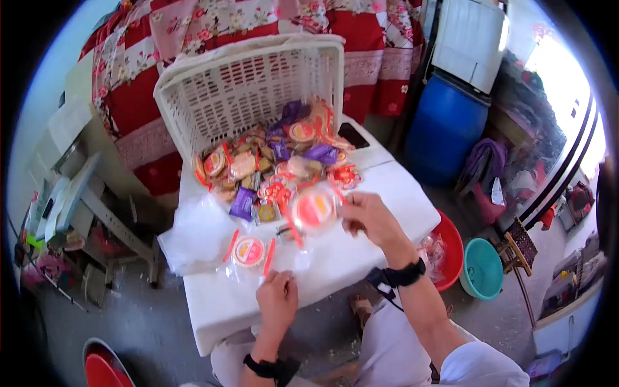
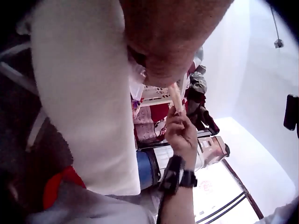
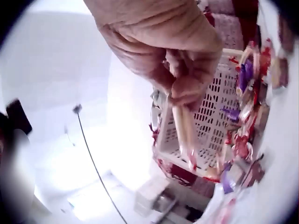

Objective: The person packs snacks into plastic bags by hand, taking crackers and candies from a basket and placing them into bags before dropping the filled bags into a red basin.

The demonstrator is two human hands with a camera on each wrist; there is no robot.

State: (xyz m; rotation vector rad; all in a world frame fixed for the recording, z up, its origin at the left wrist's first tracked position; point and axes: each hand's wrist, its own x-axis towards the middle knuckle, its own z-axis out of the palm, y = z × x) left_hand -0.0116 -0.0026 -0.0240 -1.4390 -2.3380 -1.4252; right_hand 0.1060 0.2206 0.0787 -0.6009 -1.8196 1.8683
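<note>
My right hand [image 1: 367,218] pinches the edge of a clear-wrapped round biscuit [image 1: 314,209] with red and yellow print, held up above the white table. From the side, in the right wrist view, the biscuit packet [image 3: 186,133] looks like a thin pale disc between thumb and fingers. My left hand [image 1: 277,300] is by the table's front edge with fingers curled in; whether it grips any wrapper I cannot tell. Just beyond it lies a second round wrapped biscuit [image 1: 249,251] with red strips. A heap of wrapped snacks, with purple packets [image 1: 243,204] among them, spills from a white basket [image 1: 248,97] tipped on its side.
Clear plastic bags [image 1: 196,235] lie on the left of the white table [image 1: 309,284]. On the floor to the right are a red basin [image 1: 451,258] holding wrapped pieces and a teal basin [image 1: 482,269]. A blue barrel [image 1: 446,126] stands behind. A dark phone-like object [image 1: 353,135] lies beside the basket.
</note>
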